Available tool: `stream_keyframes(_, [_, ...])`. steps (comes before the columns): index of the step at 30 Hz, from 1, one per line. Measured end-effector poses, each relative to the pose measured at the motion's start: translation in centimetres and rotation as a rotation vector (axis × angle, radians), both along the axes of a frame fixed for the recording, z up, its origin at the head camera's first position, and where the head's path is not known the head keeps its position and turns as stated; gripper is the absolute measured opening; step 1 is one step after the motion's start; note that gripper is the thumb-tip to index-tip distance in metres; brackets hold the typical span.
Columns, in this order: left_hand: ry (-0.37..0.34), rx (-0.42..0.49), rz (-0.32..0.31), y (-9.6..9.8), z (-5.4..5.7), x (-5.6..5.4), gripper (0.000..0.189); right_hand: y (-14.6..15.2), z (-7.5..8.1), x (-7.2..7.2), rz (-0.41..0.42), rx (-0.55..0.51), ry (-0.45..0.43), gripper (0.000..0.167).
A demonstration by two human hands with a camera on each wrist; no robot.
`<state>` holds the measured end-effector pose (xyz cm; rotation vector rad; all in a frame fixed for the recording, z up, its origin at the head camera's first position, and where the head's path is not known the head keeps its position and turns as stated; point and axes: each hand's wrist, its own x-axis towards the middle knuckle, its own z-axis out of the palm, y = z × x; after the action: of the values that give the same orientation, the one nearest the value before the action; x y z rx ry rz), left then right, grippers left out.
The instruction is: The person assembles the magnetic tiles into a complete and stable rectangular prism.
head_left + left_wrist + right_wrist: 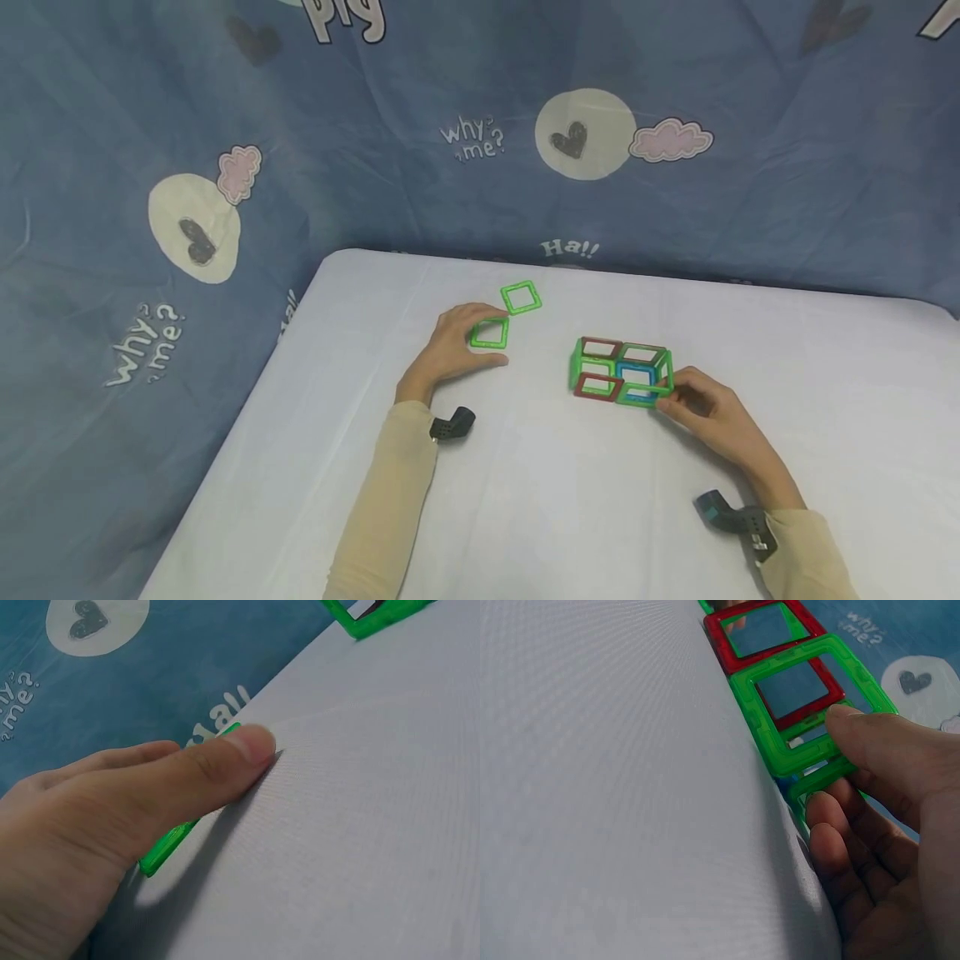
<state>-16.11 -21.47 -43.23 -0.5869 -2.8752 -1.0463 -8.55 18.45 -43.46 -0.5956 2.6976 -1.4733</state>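
Note:
Flat on the white table, a green square magnetic tile (489, 345) lies within the spread of my left hand (453, 342). The fingers arch over its far edge while the thumb stands apart on the near side. In the left wrist view, the thumb hides much of this tile (166, 851). My right hand (708, 412) pinches the right end of a low, open-framed box of magnetic tiles (619, 375), in green, red and blue. Up close in the right wrist view, the thumb lies at the rim of a green tile (757, 727) beside a red one (718, 645).
Another green square tile (526, 309) lies just beyond the left fingertips. The white table (540, 500) ends at the back against a blue printed cloth (420, 200). Dark wrist devices (453, 424) are strapped at both sleeves.

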Motion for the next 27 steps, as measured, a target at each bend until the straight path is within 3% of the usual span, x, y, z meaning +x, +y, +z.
stream_keyframes(22, [0.034,0.008,0.014,0.05,-0.32,-0.32,0.05,0.07,-0.06,0.01,0.004,0.011,0.009,0.02])
stream_keyframes(27, [0.038,0.079,0.03,0.09,-0.23,-0.14,0.049,0.04,-0.06,0.02,0.009,-0.003,0.01,0.018])
